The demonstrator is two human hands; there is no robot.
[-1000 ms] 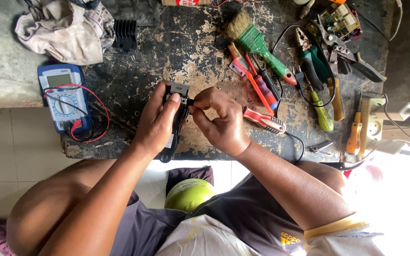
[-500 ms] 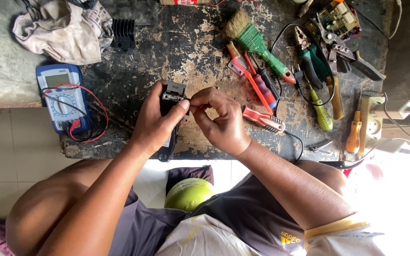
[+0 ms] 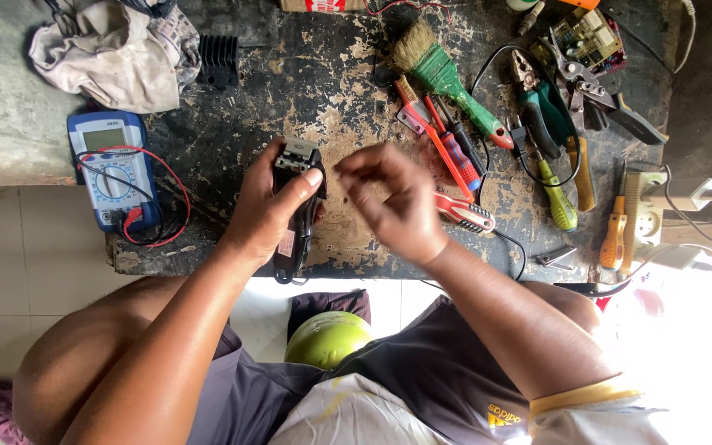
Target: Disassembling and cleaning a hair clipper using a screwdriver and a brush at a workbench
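Left hand (image 3: 265, 216) clamped around a black handheld electric hair clipper (image 3: 297, 206) at frame centre, right hand (image 3: 397, 206) just beside it, fingers pinched together, blurred, blue digital multimeter (image 3: 113, 169) at left, green-handled bristle brush (image 3: 442, 78) upper centre

A dark, scarred tabletop (image 3: 208, 107) with flaking paint spans the upper view; pale floor tiles (image 3: 10, 272) lie below it at left, and strong daylight washes out the lower right corner (image 3: 686, 330)
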